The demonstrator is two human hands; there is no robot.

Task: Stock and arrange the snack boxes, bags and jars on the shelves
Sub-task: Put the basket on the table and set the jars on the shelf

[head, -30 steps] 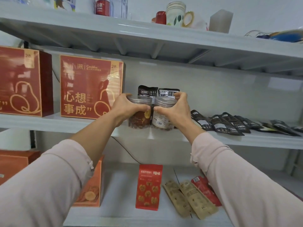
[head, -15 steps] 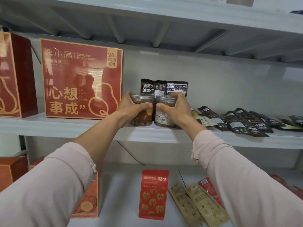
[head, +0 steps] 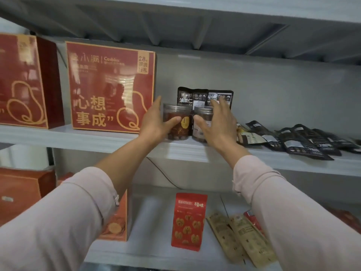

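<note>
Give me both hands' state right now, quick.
Left hand: open, thumb touching the left jar.
Right hand: open, fingers spread, thumb against the right jar.

The grey shelf (head: pixel 78 138) carries red boxes (head: pixel 111 89), two jars (head: pixel 184 125) (side by side) and dark pouches (head: pixel 297 142).
</note>
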